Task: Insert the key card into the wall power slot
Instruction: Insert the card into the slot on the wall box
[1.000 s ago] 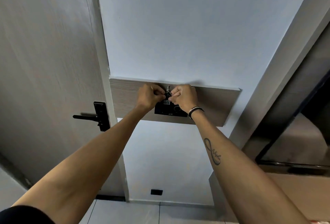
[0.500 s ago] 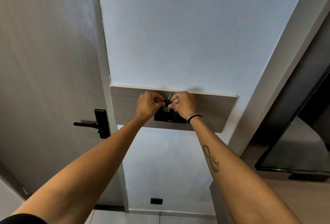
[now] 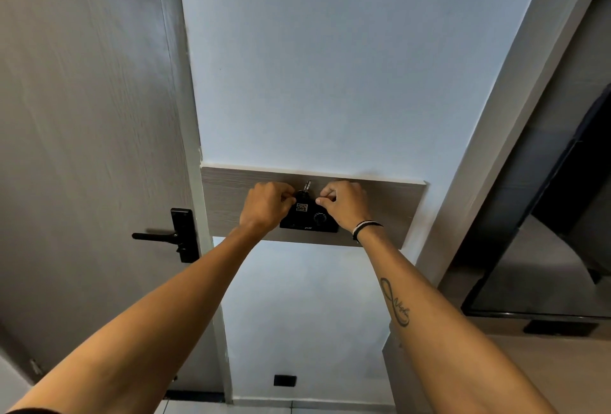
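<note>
A black wall power slot unit [image 3: 312,222] is mounted on a wood-grain wall panel [image 3: 228,202]. A small black key card [image 3: 302,200] with a white sticker and a metal ring on top stands upright in the unit's upper edge. My left hand [image 3: 266,207] pinches the card's left side. My right hand [image 3: 345,203] has its fingers curled just to the right of the card, a small gap showing between them and it. A round dial shows on the unit's right half.
A grey door with a black lever handle [image 3: 175,235] stands to the left. A dark mirror or screen [image 3: 545,248] hangs on the right wall. A black outlet [image 3: 284,380] sits low on the white wall near the floor.
Both hands and the panel sit lower in the view as the head tilted. My right hand has drawn slightly away from the card, which now shows more fully between the hands.
</note>
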### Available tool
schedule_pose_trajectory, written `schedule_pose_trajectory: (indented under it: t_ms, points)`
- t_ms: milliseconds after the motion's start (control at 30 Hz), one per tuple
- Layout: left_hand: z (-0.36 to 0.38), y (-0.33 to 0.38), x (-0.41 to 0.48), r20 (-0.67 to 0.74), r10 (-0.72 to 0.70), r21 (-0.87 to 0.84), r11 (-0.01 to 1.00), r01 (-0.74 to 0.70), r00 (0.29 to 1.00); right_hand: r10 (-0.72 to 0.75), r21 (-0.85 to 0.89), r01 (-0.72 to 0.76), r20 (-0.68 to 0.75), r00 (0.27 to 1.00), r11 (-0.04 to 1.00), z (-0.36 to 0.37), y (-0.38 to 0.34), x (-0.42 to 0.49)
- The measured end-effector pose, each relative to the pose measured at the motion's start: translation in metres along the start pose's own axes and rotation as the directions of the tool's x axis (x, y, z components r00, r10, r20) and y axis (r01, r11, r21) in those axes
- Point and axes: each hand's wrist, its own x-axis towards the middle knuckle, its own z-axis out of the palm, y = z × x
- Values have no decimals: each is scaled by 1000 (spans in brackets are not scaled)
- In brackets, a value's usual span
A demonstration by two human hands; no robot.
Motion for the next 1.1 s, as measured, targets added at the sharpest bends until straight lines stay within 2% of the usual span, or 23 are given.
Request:
schedule_pose_trajectory:
  t_ms: [133,267,400,567,667,867,1100]
  points:
    - [-7,-12,-10,65,149,290,943,-161,987,-18,-262,7,-42,999,965,-8,10,-6]
    - [-15,-27,-21,-16,267,401,885,-239,964,-69,-425,-8,-166,984,905,-17,21,-12]
    - [-11,-37,-24,-99,375,453,842,-294,922,-140,-481,4,-247,959,877,-19,28,-19]
    - [0,-40,-25,-8,311,460,845,-273,950,-155,-481,51,-180,971,875,-7,33,-27]
    - [5,-38,-24,-5,257,439,869,-229,966,-155,-499,76,-118,981,863,3,37,-33]
    - [12,-39,-25,12,179,426,889,-167,984,-142,-495,77,-95,985,865,10,35,-33]
    - [13,-40,-26,17,198,426,885,-186,980,-143,-502,73,-102,984,862,12,35,-33]
